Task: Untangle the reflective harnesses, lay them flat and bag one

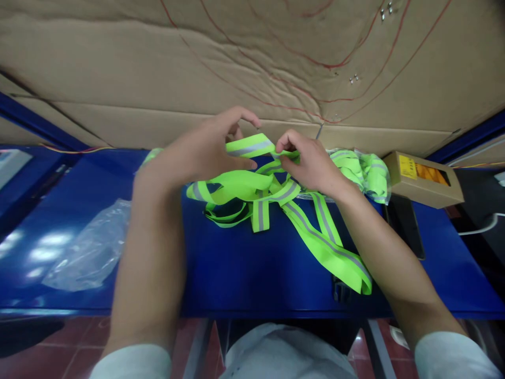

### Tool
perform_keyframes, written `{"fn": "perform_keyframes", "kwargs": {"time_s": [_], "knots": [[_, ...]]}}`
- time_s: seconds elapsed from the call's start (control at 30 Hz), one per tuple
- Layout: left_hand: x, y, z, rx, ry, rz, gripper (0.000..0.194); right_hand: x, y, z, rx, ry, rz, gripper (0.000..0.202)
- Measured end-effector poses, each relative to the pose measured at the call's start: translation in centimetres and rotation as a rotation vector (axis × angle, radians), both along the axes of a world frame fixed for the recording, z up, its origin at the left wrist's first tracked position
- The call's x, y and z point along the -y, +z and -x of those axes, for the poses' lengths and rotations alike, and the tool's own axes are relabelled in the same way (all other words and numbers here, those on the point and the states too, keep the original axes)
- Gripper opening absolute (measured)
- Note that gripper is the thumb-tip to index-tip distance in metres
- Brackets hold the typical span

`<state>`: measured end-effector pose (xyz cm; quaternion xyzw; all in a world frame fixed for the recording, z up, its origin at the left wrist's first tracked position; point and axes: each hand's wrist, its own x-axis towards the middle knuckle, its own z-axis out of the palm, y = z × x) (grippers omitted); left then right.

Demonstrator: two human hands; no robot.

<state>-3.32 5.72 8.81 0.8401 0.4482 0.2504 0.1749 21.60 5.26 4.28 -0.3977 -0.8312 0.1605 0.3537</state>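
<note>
A: Your reflective strap point(236, 184) lies loosely looped on the blue desk point(244, 279), in the middle, and its upper part is raised between your two hands. How will it handle for you?

B: I think it will feel light and soft to you, and not fragile. It should bend very easily, so the loops could twist or catch one another. The smooth face may slide a little under your fingers.

A: And where is it good for you to take hold?

B: I would advise you to pinch the flat band across its width, near the fold. Your right hand point(311, 163) does so: thumb and forefinger are closed on it. Your left hand point(226, 147) has thumb and forefinger wide apart, with the band passing into the palm; if the other fingers grip it, I cannot tell.

A: Which containers are around you?

B: On the far right you have a clear plastic package point(376, 179), with coiled green straps inside. Just beside it is a cardboard box point(424, 179); its window shows you something orange, which I cannot name. At your left, a clear bag point(90, 247) lies rather flat and crumpled, and I cannot make out any content.
</note>
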Motion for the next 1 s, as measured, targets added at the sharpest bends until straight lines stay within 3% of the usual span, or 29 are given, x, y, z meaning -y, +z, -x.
{"fn": "perform_keyframes", "kwargs": {"time_s": [0.1,0.27,0.4,0.5,0.63,0.7,0.8,0.9,1.0], "knots": [[-0.1,-0.6,-0.6,-0.074,0.033,-0.055,0.062,0.1,0.2,-0.2,-0.017,0.007,0.045,0.024],[0.1,-0.6,-0.9,0.035,0.054,-0.005,0.029,0.4,0.6,-0.3,-0.001,0.039,0.076,0.037],[0.1,-0.3,-0.8,0.104,0.062,-0.065,0.033,0.5,0.7,-0.4,0.062,0.104,0.036,0.051],[-0.5,-0.5,-0.8,0.102,0.165,-0.032,0.020,0.5,0.5,-0.4,0.168,0.042,-0.049,0.039],[-2.1,-1.5,-0.4,0.012,0.207,-0.081,0.030,0.2,0.2,-0.3,0.261,0.002,-0.151,0.017],[-2.6,-2.0,-0.1,0.025,0.217,-0.032,0.032,0.2,0.2,-0.4,0.297,-0.024,-0.193,0.016],[-2.7,-2.0,0.4,0.145,0.269,0.172,0.027,0.1,0.5,-0.8,0.281,-0.129,-0.265,0.025],[-2.5,-1.8,0.7,0.177,0.190,0.335,0.032,0.2,0.9,-1.3,0.186,-0.239,-0.305,0.031],[-2.6,-1.7,1.0,0.144,0.155,0.359,0.036,0.4,1.0,-1.4,0.054,-0.326,-0.364,0.034]]}}
